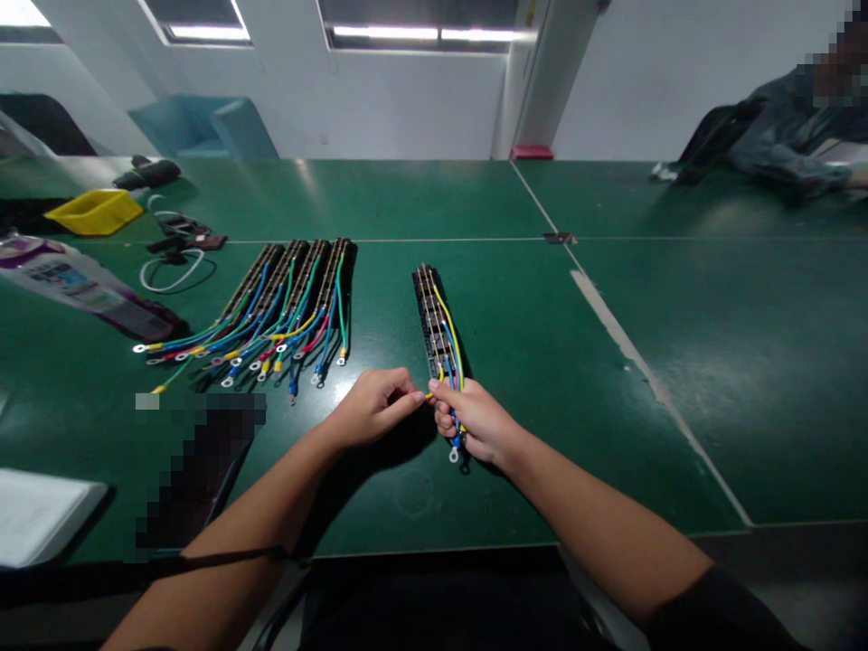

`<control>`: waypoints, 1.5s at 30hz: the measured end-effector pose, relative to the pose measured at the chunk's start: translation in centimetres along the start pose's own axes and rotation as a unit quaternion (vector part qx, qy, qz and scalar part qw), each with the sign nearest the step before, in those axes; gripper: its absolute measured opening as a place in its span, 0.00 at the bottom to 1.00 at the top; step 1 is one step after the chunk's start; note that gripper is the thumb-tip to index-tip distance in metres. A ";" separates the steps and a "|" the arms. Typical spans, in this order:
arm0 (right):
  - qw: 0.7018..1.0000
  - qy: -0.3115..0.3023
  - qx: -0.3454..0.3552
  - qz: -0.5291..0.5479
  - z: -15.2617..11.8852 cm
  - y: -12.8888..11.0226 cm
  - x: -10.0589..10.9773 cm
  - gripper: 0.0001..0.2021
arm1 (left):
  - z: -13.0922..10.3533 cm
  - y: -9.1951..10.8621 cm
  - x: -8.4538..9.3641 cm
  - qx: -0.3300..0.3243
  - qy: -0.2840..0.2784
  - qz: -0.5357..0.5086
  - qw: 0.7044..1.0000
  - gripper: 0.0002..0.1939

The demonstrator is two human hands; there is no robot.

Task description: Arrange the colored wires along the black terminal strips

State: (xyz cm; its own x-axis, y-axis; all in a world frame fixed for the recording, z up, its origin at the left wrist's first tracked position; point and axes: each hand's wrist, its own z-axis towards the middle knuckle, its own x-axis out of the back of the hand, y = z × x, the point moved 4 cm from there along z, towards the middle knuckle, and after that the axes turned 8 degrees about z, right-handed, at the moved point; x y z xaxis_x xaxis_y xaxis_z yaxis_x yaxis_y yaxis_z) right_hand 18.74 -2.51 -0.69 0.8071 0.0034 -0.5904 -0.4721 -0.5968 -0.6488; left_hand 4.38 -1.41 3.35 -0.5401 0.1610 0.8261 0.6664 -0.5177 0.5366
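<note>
A black terminal strip (432, 312) with wires along it lies on the green table in front of me. My right hand (478, 418) is closed around its bundle of yellow and blue wires near the strip's lower end; a ring terminal (454, 455) pokes out below the fist. With thumb and fingertips, my left hand (380, 405) pinches the end of a short yellow wire (441, 372) at the strip's left side. The tip of that wire is hidden in the fingers. To the left, several similar wired strips (332, 271) lie side by side, their ring-ended wires fanned toward me.
A plastic bottle (81, 280) lies at the left, near a yellow tray (95, 212) and a coiled cable (173, 269). A dark flat object (203, 470) and a white pad (47, 515) are near-left. Another person (779, 136) sits at the far right.
</note>
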 end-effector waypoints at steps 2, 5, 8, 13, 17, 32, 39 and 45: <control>1.000 -0.003 -0.003 0.011 0.0 -0.1 0.0 0.13 | 0.0 0.0 0.0 0.006 0.006 -0.013 1.000 0.14; 0.999 -0.010 -0.018 0.041 0.1 -0.2 0.0 0.13 | 0.0 0.1 0.2 0.016 0.010 -0.060 0.998 0.13; 0.997 -0.020 -0.030 0.066 0.1 -0.2 0.1 0.14 | 0.0 0.2 0.4 0.011 0.002 -0.111 0.994 0.12; 0.995 -0.027 -0.031 0.089 0.1 -0.4 0.2 0.14 | -0.1 -0.1 0.8 0.009 -0.016 -0.181 0.983 0.11; 0.995 -0.041 -0.041 0.079 0.0 -0.3 0.0 0.14 | 0.1 -0.5 0.3 0.050 -0.028 -0.276 0.959 0.10; 1.000 -0.015 -0.018 -0.009 -0.2 -0.2 -0.4 0.10 | 1.7 -0.9 -2.3 0.095 -0.059 -0.419 0.901 0.16; 0.998 -0.025 -0.045 0.029 0.0 -0.2 0.0 0.14 | 1.4 -0.7 -2.3 0.111 -0.045 -0.421 0.899 0.14; 0.996 -0.041 -0.058 0.061 0.0 -0.4 0.0 0.14 | 0.7 -0.6 -1.6 0.099 -0.036 -0.403 0.909 0.12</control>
State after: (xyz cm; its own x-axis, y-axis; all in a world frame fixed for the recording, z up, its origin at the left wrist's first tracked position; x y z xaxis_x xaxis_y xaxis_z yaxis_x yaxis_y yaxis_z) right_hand 18.93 -2.28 -0.41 0.7122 -0.0124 -0.7018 -0.5169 -0.6857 -0.5124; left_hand 5.20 -0.75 1.78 -0.8635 0.4796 0.1561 0.1526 -0.0466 0.9872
